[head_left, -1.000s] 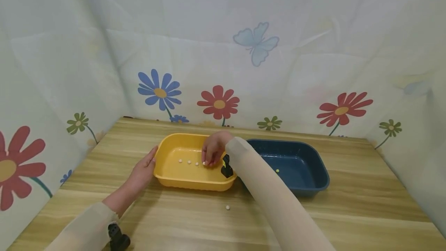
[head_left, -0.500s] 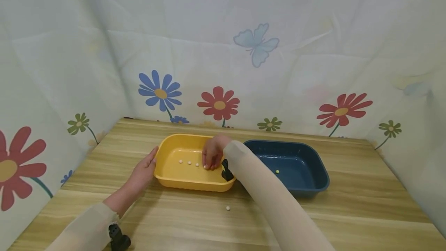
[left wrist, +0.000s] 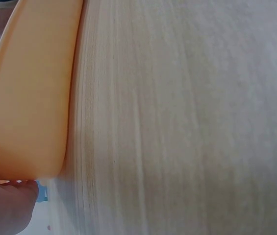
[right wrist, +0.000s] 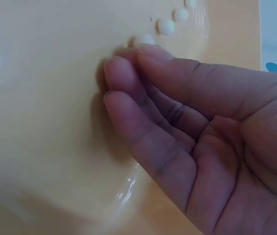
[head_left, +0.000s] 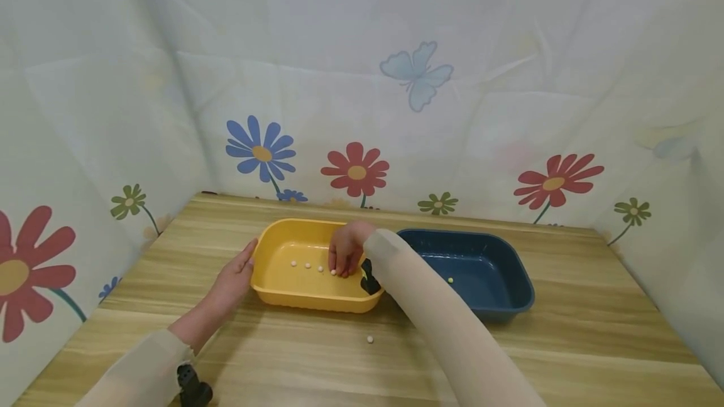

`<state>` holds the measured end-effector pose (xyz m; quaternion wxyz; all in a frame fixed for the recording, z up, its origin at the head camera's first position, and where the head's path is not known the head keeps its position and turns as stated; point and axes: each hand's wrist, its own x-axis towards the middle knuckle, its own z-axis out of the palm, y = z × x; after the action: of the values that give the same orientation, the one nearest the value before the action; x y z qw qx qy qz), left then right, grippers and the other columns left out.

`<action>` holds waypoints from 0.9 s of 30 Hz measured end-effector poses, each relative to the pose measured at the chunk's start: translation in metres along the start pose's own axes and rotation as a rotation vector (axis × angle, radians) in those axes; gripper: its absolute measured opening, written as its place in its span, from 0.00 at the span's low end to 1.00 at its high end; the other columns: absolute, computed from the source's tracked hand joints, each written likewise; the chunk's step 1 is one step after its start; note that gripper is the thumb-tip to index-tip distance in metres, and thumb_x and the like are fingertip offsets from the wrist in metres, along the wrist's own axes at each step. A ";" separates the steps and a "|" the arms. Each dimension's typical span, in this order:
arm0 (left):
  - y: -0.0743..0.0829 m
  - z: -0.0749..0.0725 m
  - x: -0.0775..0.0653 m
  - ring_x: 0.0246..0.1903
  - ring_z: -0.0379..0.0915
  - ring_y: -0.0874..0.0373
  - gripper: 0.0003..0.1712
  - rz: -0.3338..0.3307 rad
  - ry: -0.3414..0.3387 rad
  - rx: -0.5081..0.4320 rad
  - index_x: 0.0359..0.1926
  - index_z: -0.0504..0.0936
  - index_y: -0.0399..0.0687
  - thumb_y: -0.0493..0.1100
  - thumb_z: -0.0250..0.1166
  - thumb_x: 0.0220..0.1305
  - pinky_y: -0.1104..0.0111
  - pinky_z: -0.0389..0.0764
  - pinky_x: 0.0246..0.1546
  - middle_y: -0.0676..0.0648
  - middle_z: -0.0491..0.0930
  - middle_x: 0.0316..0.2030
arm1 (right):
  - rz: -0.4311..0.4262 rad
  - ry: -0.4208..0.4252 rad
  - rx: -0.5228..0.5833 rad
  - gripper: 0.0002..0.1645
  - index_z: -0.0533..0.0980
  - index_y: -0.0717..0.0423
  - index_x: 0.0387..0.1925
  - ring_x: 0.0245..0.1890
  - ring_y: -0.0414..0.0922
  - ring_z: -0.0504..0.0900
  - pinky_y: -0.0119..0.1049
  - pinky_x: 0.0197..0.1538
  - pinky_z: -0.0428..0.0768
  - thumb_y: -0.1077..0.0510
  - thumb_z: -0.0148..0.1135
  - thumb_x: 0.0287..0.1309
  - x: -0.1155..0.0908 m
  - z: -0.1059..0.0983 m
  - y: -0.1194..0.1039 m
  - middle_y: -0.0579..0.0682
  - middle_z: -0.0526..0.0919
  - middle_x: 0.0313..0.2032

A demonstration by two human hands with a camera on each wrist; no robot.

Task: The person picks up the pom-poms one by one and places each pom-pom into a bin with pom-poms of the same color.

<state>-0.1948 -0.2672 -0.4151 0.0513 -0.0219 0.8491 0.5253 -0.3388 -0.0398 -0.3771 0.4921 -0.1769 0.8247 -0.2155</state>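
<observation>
My left hand (head_left: 233, 278) lies along the outer left end of the yellow basin (head_left: 317, 299), its extended fingers touching the wall near the rim. The left wrist view shows only part of that hand (left wrist: 6, 208) against the orange-looking wall. Inside the basin, my right hand (head_left: 346, 250) pinches a small white ball (right wrist: 143, 40) between thumb and fingertips, low at the floor. Several like it form a row to its left, the nearest being a white ball (right wrist: 165, 26). Another white ball (head_left: 370, 339) sits on the table in front of the basin.
A dark blue basin (head_left: 511, 297) stands right beside the yellow one, partly hidden by my right sleeve (head_left: 435, 313). A small yellow-green ball (head_left: 450, 280) is inside it. Flower-printed cloth (head_left: 317, 49) surrounds the wooden table (head_left: 594, 331).
My right hand has shifted slightly nearer with the white ball, into line with the row. The left hand stays at the basin's end.
</observation>
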 end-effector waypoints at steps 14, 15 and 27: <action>0.002 0.000 0.001 0.82 0.31 0.35 0.32 -0.015 0.009 0.007 0.81 0.38 0.35 0.37 0.34 0.83 0.45 0.41 0.83 0.35 0.36 0.81 | -0.083 0.076 -0.041 0.10 0.78 0.66 0.49 0.34 0.44 0.82 0.40 0.61 0.87 0.69 0.60 0.68 -0.025 -0.007 -0.010 0.52 0.82 0.34; 0.002 0.000 0.001 0.82 0.31 0.35 0.32 -0.013 0.006 0.006 0.81 0.37 0.35 0.37 0.34 0.83 0.45 0.40 0.83 0.35 0.35 0.81 | -0.099 0.091 -0.059 0.12 0.78 0.67 0.51 0.35 0.45 0.82 0.40 0.62 0.86 0.68 0.60 0.68 -0.029 -0.008 -0.011 0.52 0.81 0.35; 0.002 -0.001 0.000 0.82 0.31 0.36 0.32 -0.014 0.010 0.022 0.81 0.38 0.35 0.37 0.33 0.83 0.45 0.40 0.83 0.35 0.36 0.81 | -0.336 0.305 -0.317 0.10 0.80 0.58 0.49 0.42 0.45 0.86 0.32 0.50 0.88 0.57 0.61 0.72 -0.096 -0.002 -0.004 0.55 0.85 0.46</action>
<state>-0.1948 -0.2671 -0.4134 0.0511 -0.0298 0.8548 0.5156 -0.2967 0.0057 -0.3037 0.2857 -0.3513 0.8719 -0.1863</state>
